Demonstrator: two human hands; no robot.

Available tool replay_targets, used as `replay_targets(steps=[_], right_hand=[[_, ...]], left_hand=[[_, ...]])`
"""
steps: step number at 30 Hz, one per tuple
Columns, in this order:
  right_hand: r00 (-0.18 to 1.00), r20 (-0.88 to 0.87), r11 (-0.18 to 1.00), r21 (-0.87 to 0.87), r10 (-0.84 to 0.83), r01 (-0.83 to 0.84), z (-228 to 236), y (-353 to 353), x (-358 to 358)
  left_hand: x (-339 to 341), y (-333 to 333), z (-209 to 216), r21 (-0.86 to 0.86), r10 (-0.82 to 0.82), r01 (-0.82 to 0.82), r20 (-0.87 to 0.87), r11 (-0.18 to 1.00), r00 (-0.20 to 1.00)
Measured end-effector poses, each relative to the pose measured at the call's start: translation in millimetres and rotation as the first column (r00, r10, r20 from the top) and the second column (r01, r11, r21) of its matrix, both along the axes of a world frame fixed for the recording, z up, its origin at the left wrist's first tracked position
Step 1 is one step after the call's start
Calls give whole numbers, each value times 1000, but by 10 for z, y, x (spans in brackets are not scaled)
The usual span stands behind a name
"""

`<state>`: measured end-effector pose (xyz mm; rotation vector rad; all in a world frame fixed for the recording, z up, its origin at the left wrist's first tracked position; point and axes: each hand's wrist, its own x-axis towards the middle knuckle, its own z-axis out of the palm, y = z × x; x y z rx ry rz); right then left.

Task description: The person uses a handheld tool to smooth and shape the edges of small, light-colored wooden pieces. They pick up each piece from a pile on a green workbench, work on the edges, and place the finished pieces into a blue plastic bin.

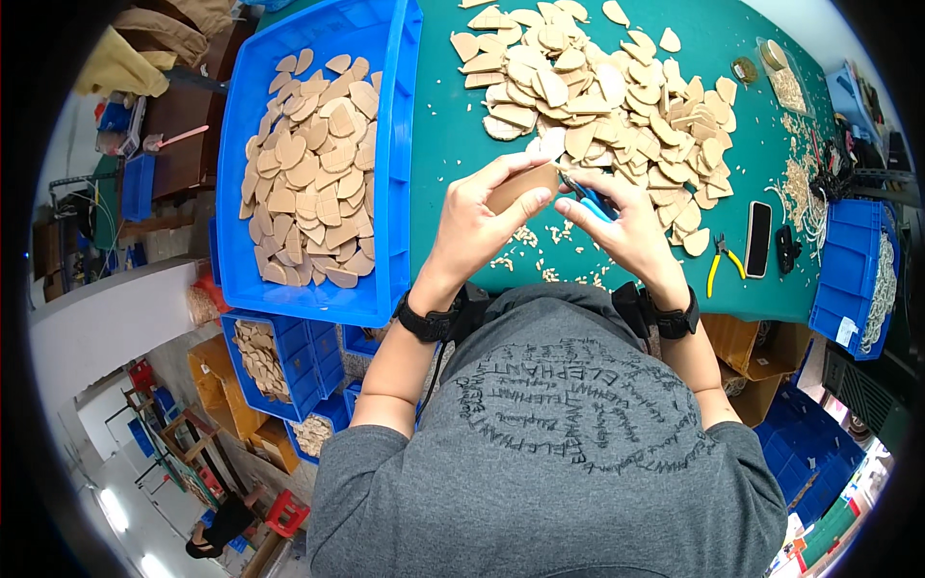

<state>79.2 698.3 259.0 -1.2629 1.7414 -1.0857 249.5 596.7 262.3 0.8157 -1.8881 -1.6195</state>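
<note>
In my left hand (487, 214) I grip a tan half-round piece (521, 188), its curved edge turned up and my fingers wrapped round it. My right hand (624, 223) is closed on small blue-handled cutting pliers (594, 202), whose tips meet the right end of that piece. Beyond both hands, a large heap of similar tan pieces (597, 91) spreads over the green tabletop (443, 125). Under my hands the table is strewn with small pale scraps (554, 241). To my left stands a big blue bin (390, 207) holding many more tan pieces (318, 169).
Yellow-handled pliers (724, 262), a phone (758, 239) and a small black object (788, 250) lie at the right. Pale shavings (798, 173) lie beyond them. A blue crate (848, 279) hangs by the right edge. More blue bins (289, 361) stand below left; a person (227, 525) is far off.
</note>
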Motion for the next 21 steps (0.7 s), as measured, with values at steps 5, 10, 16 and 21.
replay_targets(steps=[5,10,16,21], right_hand=[[1000,6,1000,-19,-15,15,6,-14,14],[1000,-25,1000,7,3,-3,8,-13,-11],[1000,-19,1000,4,5,-5,9,-20,0],[1000,19,999,26,-23,22,-46,-9,9]], left_hand=[[-16,-3,-29,-59,-16,16,-2,998,1000],[-17,0,-40,-110,-11,13,16,994,1000],[-8,-8,-62,-183,-12,17,30,983,999],[-9,-1,-60,-143,-10,14,30,990,999]])
